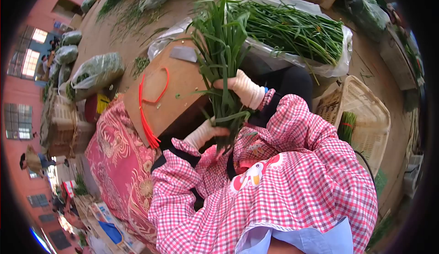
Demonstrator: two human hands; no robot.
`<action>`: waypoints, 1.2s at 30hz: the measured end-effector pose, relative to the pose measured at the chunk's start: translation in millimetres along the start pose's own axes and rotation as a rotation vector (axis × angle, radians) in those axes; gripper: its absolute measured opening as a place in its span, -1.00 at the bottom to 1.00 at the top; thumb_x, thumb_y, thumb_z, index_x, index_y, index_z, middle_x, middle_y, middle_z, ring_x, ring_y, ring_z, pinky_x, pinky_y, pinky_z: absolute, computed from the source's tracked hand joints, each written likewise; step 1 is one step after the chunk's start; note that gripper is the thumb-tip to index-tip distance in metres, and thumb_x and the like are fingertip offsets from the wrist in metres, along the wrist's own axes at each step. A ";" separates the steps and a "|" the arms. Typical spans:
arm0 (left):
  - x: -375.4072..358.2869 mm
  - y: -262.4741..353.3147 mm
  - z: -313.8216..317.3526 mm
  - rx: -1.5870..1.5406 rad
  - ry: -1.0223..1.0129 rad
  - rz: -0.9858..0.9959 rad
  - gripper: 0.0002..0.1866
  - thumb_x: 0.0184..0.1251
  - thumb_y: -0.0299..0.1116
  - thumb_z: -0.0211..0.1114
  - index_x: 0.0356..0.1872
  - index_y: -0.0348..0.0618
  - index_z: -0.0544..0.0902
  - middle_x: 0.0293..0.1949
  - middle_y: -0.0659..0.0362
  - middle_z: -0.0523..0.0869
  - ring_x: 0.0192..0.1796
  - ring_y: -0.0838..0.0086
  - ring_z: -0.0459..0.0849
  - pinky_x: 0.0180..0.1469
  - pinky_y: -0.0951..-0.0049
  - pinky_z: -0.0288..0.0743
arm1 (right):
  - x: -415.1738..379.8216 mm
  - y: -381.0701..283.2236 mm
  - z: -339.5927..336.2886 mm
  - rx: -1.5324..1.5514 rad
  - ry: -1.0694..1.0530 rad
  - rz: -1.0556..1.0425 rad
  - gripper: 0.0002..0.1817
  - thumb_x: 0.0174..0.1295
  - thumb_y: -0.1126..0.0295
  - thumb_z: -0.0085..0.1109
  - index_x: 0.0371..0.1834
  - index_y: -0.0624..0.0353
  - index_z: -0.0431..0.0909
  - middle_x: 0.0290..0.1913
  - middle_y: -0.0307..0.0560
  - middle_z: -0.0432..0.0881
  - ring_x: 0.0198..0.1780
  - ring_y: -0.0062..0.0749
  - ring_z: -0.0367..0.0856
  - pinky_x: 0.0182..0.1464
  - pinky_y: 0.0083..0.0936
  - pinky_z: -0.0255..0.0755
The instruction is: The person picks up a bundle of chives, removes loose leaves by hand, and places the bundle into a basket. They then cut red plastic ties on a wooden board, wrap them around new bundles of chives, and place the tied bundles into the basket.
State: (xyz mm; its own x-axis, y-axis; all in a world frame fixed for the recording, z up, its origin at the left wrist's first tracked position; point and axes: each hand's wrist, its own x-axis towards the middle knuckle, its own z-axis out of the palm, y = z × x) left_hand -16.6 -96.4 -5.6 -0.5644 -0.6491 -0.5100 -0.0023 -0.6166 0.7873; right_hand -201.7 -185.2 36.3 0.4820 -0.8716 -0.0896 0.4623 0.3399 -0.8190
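One smock [302, 185], two hands [244, 89] gripping one green bunch [224, 57]

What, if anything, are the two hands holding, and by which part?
A bunch of green leafy stalks: the right hand grips it partway along its length, the left hand near the end closest to the body.

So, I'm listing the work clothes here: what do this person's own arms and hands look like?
The sleeves are pink-and-white checked cloth, with dark bands near the wrists. The left hand and right hand wear cream coverings that leave some fingers bare. A bit of blue shows by the right wrist.
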 end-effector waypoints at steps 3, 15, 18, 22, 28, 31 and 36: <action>6.0 32.0 -5.2 -0.006 0.107 0.198 -0.52 0.12 -0.51 0.27 0.14 -0.19 0.46 -0.02 0.16 0.62 0.04 0.44 0.58 0.12 0.37 0.47 | 20.8 -11.9 13.9 -0.124 -0.029 -0.074 -0.66 0.01 0.43 0.30 -0.09 0.20 0.57 -0.19 -0.30 0.62 -0.17 -0.56 0.54 -0.08 -0.53 0.45; 3.1 177.0 -33.3 0.307 0.640 0.994 -0.78 0.23 -0.32 0.30 -0.16 -0.20 0.61 -0.21 0.26 0.63 -0.13 0.57 0.56 -0.01 0.50 0.42 | 123.1 -84.5 85.5 -0.434 -0.234 -0.342 -0.68 -0.01 0.47 0.37 -0.14 0.27 0.61 -0.22 -0.22 0.69 -0.23 -0.63 0.58 -0.12 -0.57 0.49; 12.0 184.7 -58.3 0.283 0.625 1.146 -0.72 0.17 -0.46 0.37 -0.09 -0.19 0.59 -0.17 0.28 0.64 -0.16 0.60 0.57 -0.06 0.54 0.44 | 147.0 -82.9 82.7 -0.434 -0.284 -0.363 -0.56 -0.03 0.48 0.40 -0.02 0.22 0.56 -0.15 -0.23 0.68 -0.13 -0.62 0.56 -0.02 -0.55 0.47; 29.7 178.5 -81.6 0.240 0.781 1.179 -0.63 0.18 -0.37 0.38 0.00 -0.20 0.55 -0.08 0.25 0.61 -0.06 0.55 0.53 0.04 0.47 0.39 | 175.6 -61.5 60.6 -0.468 -0.365 -0.341 -0.41 -0.08 0.46 0.45 0.11 0.15 0.49 -0.04 -0.25 0.65 0.00 -0.61 0.51 0.12 -0.55 0.38; 63.5 155.7 -138.1 0.232 0.749 0.993 -0.54 0.14 -0.26 0.43 0.02 -0.23 0.53 -0.06 0.23 0.60 -0.02 0.51 0.52 0.07 0.44 0.38 | 217.2 -16.2 27.5 -0.577 -0.409 -0.353 -0.29 -0.09 0.23 0.47 0.15 0.25 0.40 0.00 -0.09 0.61 0.05 -0.49 0.51 0.14 -0.51 0.35; 56.7 169.0 -141.8 0.402 0.713 0.876 -0.55 0.14 -0.26 0.44 0.01 -0.24 0.54 -0.06 0.24 0.60 -0.05 0.53 0.54 0.03 0.46 0.41 | 226.8 -12.1 27.6 -0.602 -0.378 -0.307 -0.30 -0.08 0.15 0.45 0.14 0.20 0.42 -0.04 -0.06 0.63 0.02 -0.44 0.53 0.11 -0.48 0.37; 33.4 193.3 -132.9 0.293 0.641 0.807 -0.61 0.18 -0.31 0.40 0.00 -0.22 0.55 -0.11 0.25 0.60 -0.14 0.54 0.56 -0.08 0.51 0.46 | 222.3 -30.1 37.2 -0.591 -0.471 -0.139 -0.53 0.09 0.15 0.37 0.00 0.20 0.56 -0.17 -0.26 0.66 -0.13 -0.65 0.49 -0.05 -0.54 0.43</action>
State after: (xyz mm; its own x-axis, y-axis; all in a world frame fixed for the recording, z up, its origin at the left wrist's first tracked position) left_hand 73.8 -296.5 83.5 0.0509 -0.9826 0.1785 -0.0687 0.1749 0.9822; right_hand -80.7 -376.1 62.2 0.7757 -0.6051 0.1789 0.1309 -0.1231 -0.9837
